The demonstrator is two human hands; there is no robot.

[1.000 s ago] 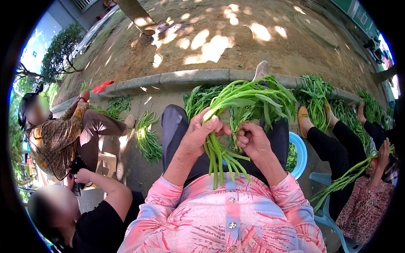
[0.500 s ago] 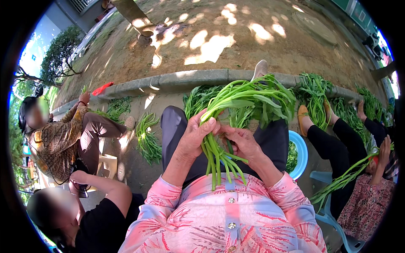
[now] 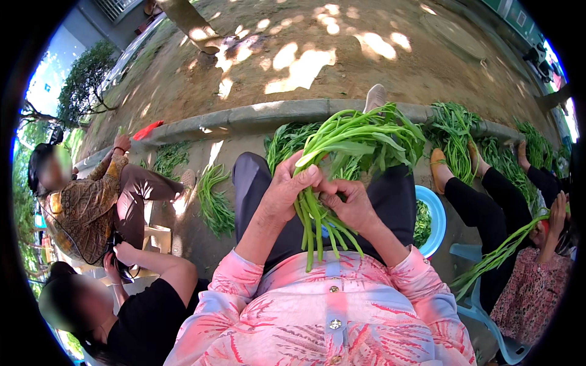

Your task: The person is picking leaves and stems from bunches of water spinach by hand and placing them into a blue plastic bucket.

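A bunch of water spinach (image 3: 360,139) lies across my lap. Its leafy tops droop toward the far right and its cut stem ends hang toward my shirt. My left hand (image 3: 282,190) is wrapped round the middle of the bunch, thumb on top. Close against it, my right hand (image 3: 353,208) has its fingers curled in a pinch on stems at the bunch's right side; its fingertips are partly hidden. Beyond my knees, more water spinach (image 3: 290,141) is heaped on the ground by the kerb.
A blue basin (image 3: 439,221) with cut greens stands right of my leg. A stone kerb (image 3: 250,120) runs across ahead, with piles of greens (image 3: 455,137) along it. Two people sit at left; at right, another person's hand (image 3: 557,216) holds long stems above a blue stool (image 3: 479,311).
My hands stay on the bunch, with the right hand shifted slightly and the stem ends swung a little right. The person at lower left has moved their arms.
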